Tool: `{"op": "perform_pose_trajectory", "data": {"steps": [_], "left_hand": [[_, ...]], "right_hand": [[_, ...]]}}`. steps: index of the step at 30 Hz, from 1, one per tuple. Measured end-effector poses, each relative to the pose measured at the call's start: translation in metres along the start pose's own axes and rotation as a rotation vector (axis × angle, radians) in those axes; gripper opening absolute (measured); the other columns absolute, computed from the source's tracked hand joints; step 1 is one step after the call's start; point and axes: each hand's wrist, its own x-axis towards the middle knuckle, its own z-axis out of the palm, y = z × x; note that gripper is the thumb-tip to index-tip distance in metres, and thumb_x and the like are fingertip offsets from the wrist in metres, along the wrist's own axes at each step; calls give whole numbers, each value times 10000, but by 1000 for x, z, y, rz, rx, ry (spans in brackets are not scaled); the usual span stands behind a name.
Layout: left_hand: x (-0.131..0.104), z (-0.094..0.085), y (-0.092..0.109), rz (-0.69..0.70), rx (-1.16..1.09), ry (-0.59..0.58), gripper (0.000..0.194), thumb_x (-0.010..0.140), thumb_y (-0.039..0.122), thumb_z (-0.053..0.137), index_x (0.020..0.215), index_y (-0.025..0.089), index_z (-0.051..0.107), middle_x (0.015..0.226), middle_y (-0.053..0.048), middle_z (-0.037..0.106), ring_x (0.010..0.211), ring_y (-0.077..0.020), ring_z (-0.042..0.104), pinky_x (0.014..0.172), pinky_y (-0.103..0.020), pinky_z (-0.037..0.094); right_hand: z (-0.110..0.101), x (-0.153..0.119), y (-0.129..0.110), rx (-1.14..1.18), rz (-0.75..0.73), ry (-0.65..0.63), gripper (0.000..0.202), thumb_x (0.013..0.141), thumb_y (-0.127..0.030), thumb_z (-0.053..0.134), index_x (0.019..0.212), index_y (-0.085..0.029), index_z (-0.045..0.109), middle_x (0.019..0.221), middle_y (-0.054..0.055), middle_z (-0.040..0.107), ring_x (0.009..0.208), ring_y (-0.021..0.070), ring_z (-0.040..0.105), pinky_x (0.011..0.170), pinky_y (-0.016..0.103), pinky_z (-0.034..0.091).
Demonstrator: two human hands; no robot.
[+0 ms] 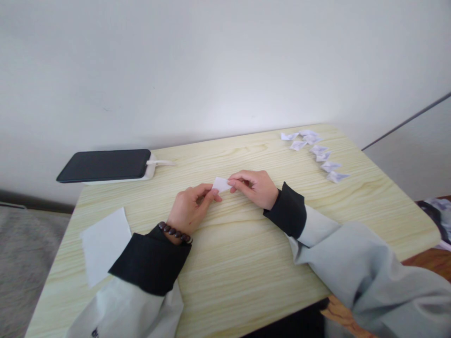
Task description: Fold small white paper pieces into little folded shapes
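Between my two hands is a small folded piece of white paper (221, 184), held just above the middle of the table. My left hand (192, 205) pinches its left end between thumb and fingers. At the right end, the thumb and fingertips of my right hand (256, 187) are closed on the same paper. Its exact folds are too small to make out. A flat white sheet of paper (104, 246) lies at the left, partly under my left sleeve.
Several small folded white paper pieces (320, 150) lie in a curved row at the back right. At the back left, a black phone (105, 164) rests on a white block with a white cable (162, 162). The wooden table (225, 281) meets a white wall behind.
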Motion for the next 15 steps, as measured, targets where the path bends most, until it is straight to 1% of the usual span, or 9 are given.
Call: {"op": "perform_pose_trajectory", "data": {"steps": [4, 6, 8, 12, 15], "left_hand": [[-1, 0, 0, 8, -11, -17, 283, 839, 407, 491, 855, 185, 665, 665, 18, 691, 510, -110, 488, 536, -232, 364], [-1, 0, 1, -9, -32, -19, 305, 838, 426, 491, 903, 174, 649, 606, 22, 677, 469, -106, 475, 512, -228, 360], [-2, 1, 2, -26, -68, -24, 336, 848, 438, 474, 962, 164, 631, 576, 22, 666, 465, -110, 494, 512, -226, 377], [-2, 0, 5, -3, -137, -48, 348, 896, 409, 389, 993, 163, 615, 665, 0, 686, 583, -125, 566, 605, -226, 440], [-2, 0, 4, 13, -97, -62, 316, 890, 389, 406, 983, 173, 617, 692, 2, 689, 583, -121, 557, 591, -224, 435]], "right_hand": [[0, 0, 1, -2, 28, -15, 200, 867, -315, 537, 828, -171, 670, 661, -16, 698, 490, 63, 532, 524, 168, 392], [0, 0, 1, -7, 38, -11, 201, 870, -315, 530, 836, -171, 666, 655, -17, 693, 487, 65, 528, 525, 170, 391], [0, 0, 1, -15, 45, 3, 199, 873, -312, 523, 845, -171, 660, 645, -20, 686, 478, 65, 514, 518, 173, 384], [-1, 0, -1, -25, 45, 29, 209, 884, -312, 501, 847, -166, 646, 634, -19, 666, 486, 69, 501, 519, 180, 377], [-1, 0, -1, -27, 28, 26, 216, 892, -309, 484, 873, -164, 644, 635, -17, 659, 510, 73, 519, 536, 180, 386]]}}
